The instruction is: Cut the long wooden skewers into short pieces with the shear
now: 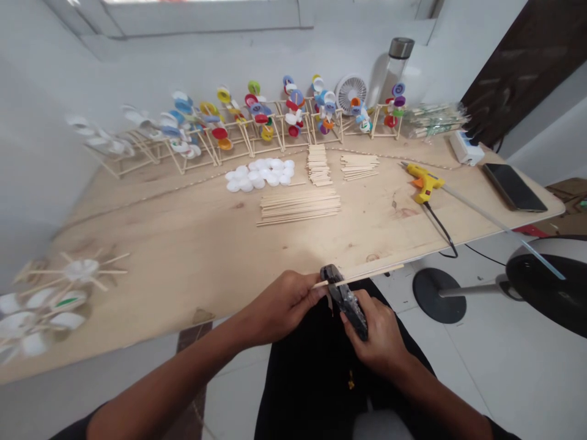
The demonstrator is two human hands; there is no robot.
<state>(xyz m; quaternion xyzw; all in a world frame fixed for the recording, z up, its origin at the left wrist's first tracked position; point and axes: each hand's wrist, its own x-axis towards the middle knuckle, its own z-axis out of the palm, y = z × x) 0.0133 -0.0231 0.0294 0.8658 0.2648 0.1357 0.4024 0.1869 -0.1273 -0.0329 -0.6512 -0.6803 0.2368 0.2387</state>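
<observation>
Sticks [372, 274] by the table [183, 263]: my left hand [287, 304] pinches them, my right hand [380, 335] grips cutters [349, 304]; hard squeezing could fling bits.

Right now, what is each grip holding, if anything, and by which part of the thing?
The left grip holds a thin wooden stick near its left end; the right grip holds the dark pliers by the handles.
</observation>
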